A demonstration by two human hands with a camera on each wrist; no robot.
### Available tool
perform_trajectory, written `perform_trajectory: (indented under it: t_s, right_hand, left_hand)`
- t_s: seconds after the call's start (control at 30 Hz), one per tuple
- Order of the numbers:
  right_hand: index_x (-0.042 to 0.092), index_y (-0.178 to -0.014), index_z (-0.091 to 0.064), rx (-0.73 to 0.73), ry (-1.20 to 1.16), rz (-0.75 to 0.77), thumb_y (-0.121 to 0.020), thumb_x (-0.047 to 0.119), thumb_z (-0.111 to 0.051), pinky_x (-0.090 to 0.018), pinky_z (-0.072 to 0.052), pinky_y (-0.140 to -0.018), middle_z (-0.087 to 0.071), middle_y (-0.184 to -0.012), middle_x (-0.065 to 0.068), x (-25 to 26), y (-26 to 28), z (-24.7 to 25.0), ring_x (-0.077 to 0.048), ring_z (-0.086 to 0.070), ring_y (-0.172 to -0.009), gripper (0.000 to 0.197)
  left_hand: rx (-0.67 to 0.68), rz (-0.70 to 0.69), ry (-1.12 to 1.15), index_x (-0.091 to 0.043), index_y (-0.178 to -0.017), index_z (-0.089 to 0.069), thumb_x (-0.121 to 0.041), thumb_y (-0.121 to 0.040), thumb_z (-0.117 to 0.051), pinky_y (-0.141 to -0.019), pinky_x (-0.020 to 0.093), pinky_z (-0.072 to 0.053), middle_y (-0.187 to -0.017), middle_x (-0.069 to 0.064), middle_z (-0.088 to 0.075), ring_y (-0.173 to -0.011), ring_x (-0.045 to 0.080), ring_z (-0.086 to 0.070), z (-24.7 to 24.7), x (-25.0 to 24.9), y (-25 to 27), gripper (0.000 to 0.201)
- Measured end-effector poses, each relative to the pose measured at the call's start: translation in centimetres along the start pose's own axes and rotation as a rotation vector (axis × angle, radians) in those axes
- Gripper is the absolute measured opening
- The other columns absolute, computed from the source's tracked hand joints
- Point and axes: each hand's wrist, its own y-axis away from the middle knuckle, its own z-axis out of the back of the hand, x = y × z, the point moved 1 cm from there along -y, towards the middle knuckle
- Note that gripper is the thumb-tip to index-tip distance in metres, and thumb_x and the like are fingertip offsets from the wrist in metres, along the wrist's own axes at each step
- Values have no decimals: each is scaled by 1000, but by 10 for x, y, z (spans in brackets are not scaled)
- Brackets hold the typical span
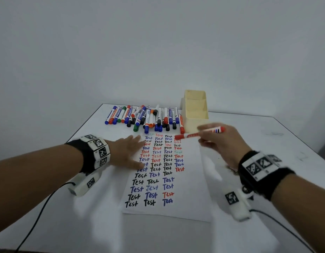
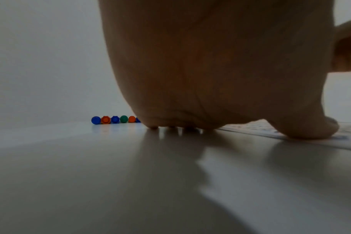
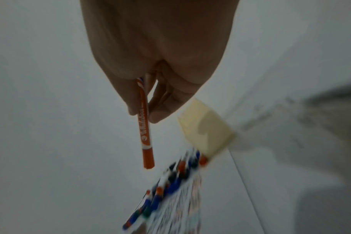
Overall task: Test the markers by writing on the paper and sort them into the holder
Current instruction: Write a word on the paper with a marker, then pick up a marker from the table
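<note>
One red marker [image 1: 198, 134] is held above the top right corner of the paper [image 1: 187, 198], its long axis running nearly level across the sheet: the capped red end points toward the sheet's far left, the striped tail end toward the right, slightly raised. In the right wrist view the same marker [image 3: 145, 129] hangs out of the fist with its cap farthest from the palm. The right hand [image 1: 222, 143] has its fingers curled round the rear half of the barrel, thumb and fingertips closing on it from either side, though the hand is blurred in the head view. The left hand [image 1: 126, 152] lies flat on the paper's left edge with straight, spread fingers pressing down on it; the left wrist view shows the fingertips [image 2: 309, 131] and thumb touching the sheet and the table [image 1: 48, 216].

The paper carries rows of the word "Test" in black, blue, red and a little green. Beyond its far edge lies a pile of markers [image 1: 145, 118] with blue, red, black and green caps, mostly lengthwise toward the wall. Just beside the paper's far right corner stands the cream holder [image 1: 195, 108], upright, with stepped compartments; no marker shows in those compartments that can be seen.
</note>
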Motion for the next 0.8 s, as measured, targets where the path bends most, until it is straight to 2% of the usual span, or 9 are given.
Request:
perform_trajectory:
  t_s: [0.07, 0.1, 0.23, 0.37, 0.47, 0.57, 0.63, 0.7, 0.8]
  right_hand:
    - [11, -106, -69, -77, 90, 81, -82, -1, -80, -36, -62, -85, -71, -100, -18, 25, -18, 2, -26, -75, -86, 28]
    - [14, -106, -65, -117, 160, 130, -82, -1, -82, -36, -63, -84, -70, -101, -17, 37, -27, 3, -26, -76, -86, 33]
    - [30, -103, -52, -262, 425, 332, -85, 5, -80, -42, -64, -82, -67, -110, -20, 74, -73, 7, -27, -76, -86, 42]
    - [23, -127, -45, -317, 722, 430, -99, 15, -60, -45, -60, -86, -66, -112, -9, 89, -118, 5, -24, -74, -89, 33]
    - [16, -132, -43, -339, 827, 460, -103, 17, -53, -46, -58, -86, -64, -111, -9, 93, -142, -2, -27, -70, -95, 31]
    - [12, -132, -46, -343, 917, 470, -104, 16, -53, -36, -49, -75, -62, -107, -7, 90, -163, -10, -26, -63, -90, 29]
    - [11, -131, -47, -318, 981, 452, -104, 16, -54, -33, -45, -74, -61, -107, -7, 85, -174, -15, -25, -59, -88, 28]
    - [12, -130, -48, -292, 1010, 410, -105, 18, -54, -35, -48, -75, -62, -109, -8, 79, -184, -17, -26, -60, -88, 27]
    - [13, -129, -49, -254, 1049, 330, -105, 21, -53, -37, -51, -78, -64, -116, -11, 69, -196, -19, -27, -61, -90, 25]
  left_hand:
    - [28, -9, -19, -28, -157, 16, -101, -54, -20, -124, 46, 0, -165, 0, 23, -152, 23, 17, -1, 0, -1, 132]
    - [28, -6, -29, -28, -157, 17, -102, -55, -20, -123, 46, 1, -165, 0, 23, -152, 23, 18, -1, 0, -2, 132]
    - [21, 2, -49, -28, -157, 18, -88, -78, -30, -122, 45, 4, -164, 0, 26, -151, 23, 20, -4, 0, -6, 111]
    - [44, -14, -55, -29, -155, 23, -92, -76, -27, -123, 46, 7, -162, -1, 30, -150, 22, 24, -9, 9, -13, 112]
    - [57, -23, -53, -30, -154, 24, -92, -75, -27, -123, 46, 8, -161, -1, 32, -149, 22, 25, -8, 9, -14, 113]
    - [59, -36, -52, -29, -154, 25, -92, -74, -27, -122, 46, 9, -161, -1, 32, -149, 22, 26, -8, 8, -15, 114]
    - [70, -34, -53, -30, -153, 26, -96, -67, -23, -121, 46, 10, -161, -2, 34, -149, 22, 26, -7, 8, -15, 119]
    - [84, -32, -58, -30, -152, 28, -97, -62, -20, -121, 45, 10, -160, -2, 35, -149, 22, 27, -7, 8, -15, 123]
    - [89, -38, -53, -29, -152, 30, -94, -70, -24, -121, 45, 11, -159, -1, 37, -148, 22, 28, -6, 9, -16, 118]
